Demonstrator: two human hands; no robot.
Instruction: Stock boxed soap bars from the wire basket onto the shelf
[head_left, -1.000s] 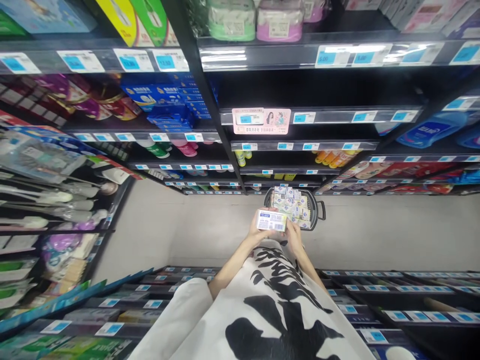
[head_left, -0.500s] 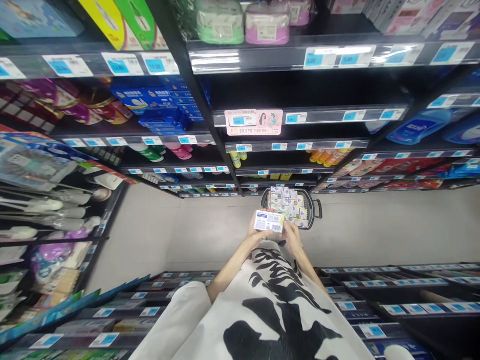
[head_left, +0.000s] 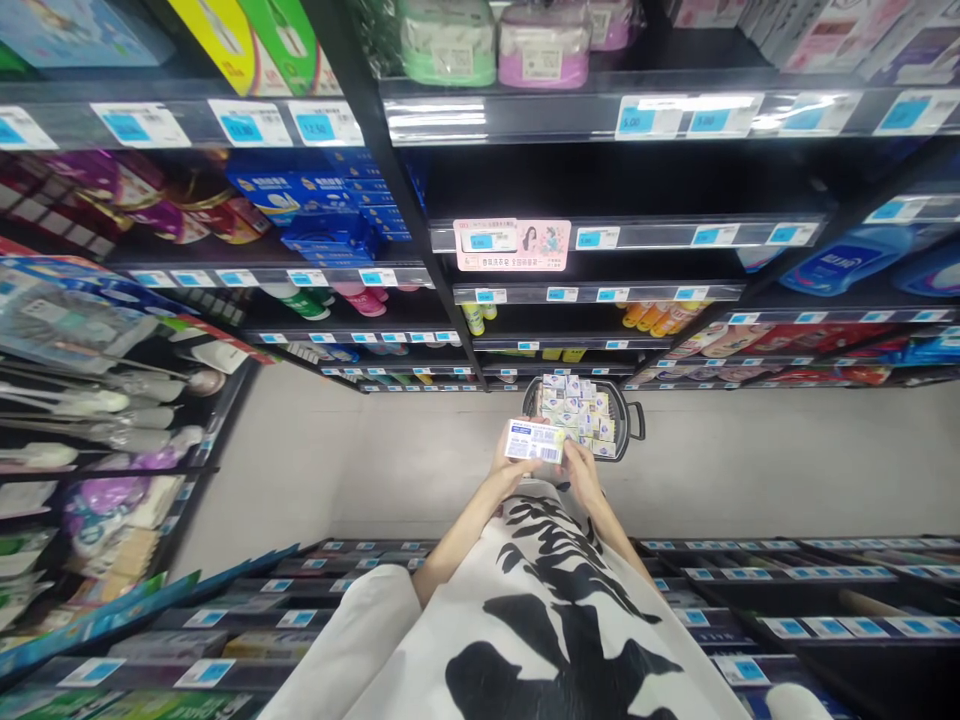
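A small white box (head_left: 534,441) with blue print and a barcode is held up in front of my body. My left hand (head_left: 510,467) grips its left end, thumb along the lower edge. At the right end, the fingers of my right hand (head_left: 579,466) close on the box's lower corner. Just beyond my hands, a dark basket (head_left: 637,420) with a side handle stands on the floor. Inside it lie several rows of similar small white boxes (head_left: 576,405), partly hidden by the held box.
Tall shelves with price tags (head_left: 512,245) rise ahead, holding orange bottles (head_left: 660,318), blue boxes (head_left: 330,237) and blue detergent bottles (head_left: 844,258). Utensils hang on a rack (head_left: 90,400) at left. Grey floor (head_left: 750,450) runs between these and the shelves behind me.
The box has shifted very slightly left, still between both hands. The camera view has moved a little; the basket stays in place.
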